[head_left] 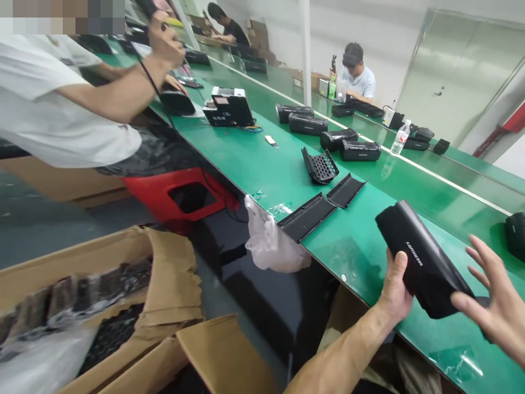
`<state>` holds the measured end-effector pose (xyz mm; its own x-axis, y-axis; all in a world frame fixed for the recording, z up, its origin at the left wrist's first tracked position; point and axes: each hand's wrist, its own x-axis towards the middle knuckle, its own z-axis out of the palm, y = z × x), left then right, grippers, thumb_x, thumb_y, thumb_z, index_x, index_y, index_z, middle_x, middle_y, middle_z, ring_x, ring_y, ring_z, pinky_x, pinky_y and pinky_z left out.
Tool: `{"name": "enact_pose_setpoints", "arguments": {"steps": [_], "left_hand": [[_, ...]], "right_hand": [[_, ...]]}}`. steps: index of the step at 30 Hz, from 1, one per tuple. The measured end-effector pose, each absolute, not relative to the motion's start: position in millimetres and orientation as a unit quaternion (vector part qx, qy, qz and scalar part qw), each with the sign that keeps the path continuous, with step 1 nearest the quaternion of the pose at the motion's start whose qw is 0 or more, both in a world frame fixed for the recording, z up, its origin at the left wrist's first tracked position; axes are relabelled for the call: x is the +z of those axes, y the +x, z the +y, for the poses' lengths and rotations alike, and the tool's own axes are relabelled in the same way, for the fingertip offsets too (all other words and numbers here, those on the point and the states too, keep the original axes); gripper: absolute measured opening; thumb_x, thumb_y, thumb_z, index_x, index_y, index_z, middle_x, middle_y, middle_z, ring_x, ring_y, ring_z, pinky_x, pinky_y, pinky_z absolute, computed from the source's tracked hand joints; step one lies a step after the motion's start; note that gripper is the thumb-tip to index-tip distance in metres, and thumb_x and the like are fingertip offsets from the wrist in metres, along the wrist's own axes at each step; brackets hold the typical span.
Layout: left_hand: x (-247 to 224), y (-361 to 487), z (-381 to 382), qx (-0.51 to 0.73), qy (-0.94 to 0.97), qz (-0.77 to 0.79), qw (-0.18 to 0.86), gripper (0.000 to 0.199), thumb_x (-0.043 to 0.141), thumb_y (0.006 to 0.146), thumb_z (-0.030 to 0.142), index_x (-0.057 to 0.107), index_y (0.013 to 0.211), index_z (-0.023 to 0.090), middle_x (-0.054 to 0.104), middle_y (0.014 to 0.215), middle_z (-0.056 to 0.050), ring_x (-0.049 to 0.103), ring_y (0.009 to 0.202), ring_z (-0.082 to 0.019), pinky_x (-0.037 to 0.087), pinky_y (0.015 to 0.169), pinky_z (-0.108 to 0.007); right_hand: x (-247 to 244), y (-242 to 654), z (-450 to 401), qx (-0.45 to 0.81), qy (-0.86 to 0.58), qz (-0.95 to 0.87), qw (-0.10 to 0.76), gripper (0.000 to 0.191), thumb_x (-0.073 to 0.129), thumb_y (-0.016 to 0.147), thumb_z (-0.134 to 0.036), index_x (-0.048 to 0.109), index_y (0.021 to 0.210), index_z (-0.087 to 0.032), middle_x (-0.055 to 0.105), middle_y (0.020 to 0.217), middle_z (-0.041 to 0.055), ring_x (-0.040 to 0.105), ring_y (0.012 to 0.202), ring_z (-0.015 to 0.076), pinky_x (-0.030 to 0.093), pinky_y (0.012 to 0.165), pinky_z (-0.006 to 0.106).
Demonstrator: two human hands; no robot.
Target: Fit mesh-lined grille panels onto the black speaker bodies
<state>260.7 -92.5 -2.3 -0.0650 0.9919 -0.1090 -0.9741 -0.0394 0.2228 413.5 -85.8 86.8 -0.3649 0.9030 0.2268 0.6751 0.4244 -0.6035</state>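
Observation:
My left hand grips a black speaker with white "MERKURY" lettering, tilted above the green bench. Its thumb presses on the near long side. At the speaker's lower right end is my right hand, fingers spread apart. The right thumb overlaps the speaker's corner; whether it touches cannot be seen. Farther along the bench edge lie two black curved panels, a longer panel and a shorter panel. Beyond them rests a black perforated grille.
Several black speakers, including one speaker, stand along the belt beside a water bottle. A plastic bag hangs at the bench edge. Lower left is an open carton near a red stool. A co-worker works at left; others sit opposite.

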Motion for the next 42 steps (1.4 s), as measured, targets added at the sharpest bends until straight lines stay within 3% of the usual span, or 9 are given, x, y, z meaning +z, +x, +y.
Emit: {"name": "enact_pose_setpoints", "arguments": {"steps": [3, 7, 14, 22, 28, 31, 35, 38, 42], "left_hand": [[5, 263, -90, 0.753, 0.055, 0.16, 0.635, 0.104, 0.088, 0.073, 0.07, 0.046, 0.158, 0.027, 0.06, 0.157, -0.015, 0.052, 0.148, -0.04, 0.04, 0.122, -0.055], [8, 266, -90, 0.768, 0.095, 0.174, 0.609, 0.107, 0.091, 0.073, 0.066, 0.041, 0.161, 0.031, 0.061, 0.155, -0.013, 0.056, 0.142, -0.038, 0.044, 0.119, -0.052], [39, 153, -77, 0.69, 0.371, 0.282, 0.554, 0.12, 0.104, 0.055, 0.048, 0.049, 0.16, 0.033, 0.044, 0.17, -0.014, 0.044, 0.152, -0.043, 0.033, 0.126, -0.058], [48, 139, -75, 0.633, 0.493, 0.322, 0.503, 0.085, 0.09, 0.066, 0.04, 0.066, 0.145, 0.023, 0.07, 0.13, -0.011, 0.066, 0.11, -0.035, 0.053, 0.1, -0.045], [11, 218, -82, 0.723, 0.208, 0.187, 0.632, 0.083, 0.075, 0.078, 0.063, 0.061, 0.15, 0.023, 0.074, 0.133, -0.012, 0.064, 0.129, -0.04, 0.044, 0.116, -0.057], [1, 237, -88, 0.656, 0.212, 0.185, 0.7, 0.093, 0.071, 0.081, 0.077, 0.055, 0.156, 0.024, 0.054, 0.162, -0.018, 0.046, 0.151, -0.045, 0.038, 0.122, -0.059], [9, 197, -90, 0.668, 0.366, 0.292, 0.579, 0.123, 0.087, 0.065, 0.08, 0.036, 0.167, 0.035, 0.018, 0.181, -0.016, 0.027, 0.161, -0.047, 0.041, 0.12, -0.06], [20, 171, -86, 0.637, 0.487, 0.306, 0.513, 0.137, 0.099, 0.052, 0.07, 0.034, 0.167, 0.034, 0.03, 0.176, -0.015, 0.035, 0.157, -0.045, 0.037, 0.126, -0.056], [17, 169, -84, 0.635, 0.464, 0.348, 0.51, 0.124, 0.096, 0.067, 0.058, 0.031, 0.167, 0.027, 0.053, 0.157, -0.015, 0.056, 0.14, -0.04, 0.044, 0.122, -0.051]], "right_hand": [[44, 408, -110, 0.185, -0.504, -0.762, 0.362, 0.115, 0.079, 0.085, -0.064, 0.007, 0.172, -0.04, 0.016, 0.178, 0.0124, 0.026, 0.16, 0.0507, 0.038, 0.12, 0.074], [17, 393, -108, 0.12, -0.486, -0.718, 0.484, 0.093, 0.079, 0.088, -0.059, 0.028, 0.161, -0.037, 0.038, 0.163, 0.0136, 0.041, 0.15, 0.0476, 0.028, 0.125, 0.073], [39, 441, -104, 0.245, -0.53, -0.697, 0.417, 0.087, 0.078, 0.084, -0.064, 0.038, 0.155, -0.032, 0.049, 0.158, 0.0149, 0.05, 0.142, 0.0487, 0.047, 0.112, 0.062], [51, 457, -91, 0.325, -0.51, -0.687, 0.403, 0.082, 0.081, 0.083, -0.061, 0.045, 0.152, -0.034, 0.055, 0.157, 0.0127, 0.055, 0.141, 0.0466, 0.054, 0.107, 0.052], [42, 431, -89, 0.346, -0.467, -0.674, 0.456, 0.116, 0.066, 0.082, -0.084, 0.002, 0.172, -0.046, 0.037, 0.174, 0.0113, 0.048, 0.149, 0.0514, 0.052, 0.11, 0.066], [38, 415, -79, 0.257, -0.488, -0.722, 0.418, 0.114, 0.075, 0.081, -0.072, 0.011, 0.172, -0.041, 0.054, 0.161, 0.0131, 0.058, 0.137, 0.0528, 0.05, 0.11, 0.071], [63, 431, -59, 0.132, -0.43, -0.808, 0.381, 0.101, 0.072, 0.087, -0.041, 0.017, 0.171, -0.042, 0.058, 0.152, 0.0118, 0.066, 0.128, 0.0414, 0.057, 0.104, 0.058], [78, 441, -47, -0.025, -0.364, -0.888, 0.28, 0.096, 0.066, 0.081, -0.022, 0.03, 0.168, -0.036, 0.061, 0.143, 0.0154, 0.065, 0.124, 0.0408, 0.056, 0.098, 0.056], [79, 432, -44, -0.09, -0.316, -0.922, 0.205, 0.094, 0.067, 0.076, -0.017, 0.037, 0.165, -0.024, 0.063, 0.14, 0.0203, 0.064, 0.118, 0.0402, 0.055, 0.095, 0.056]]}}
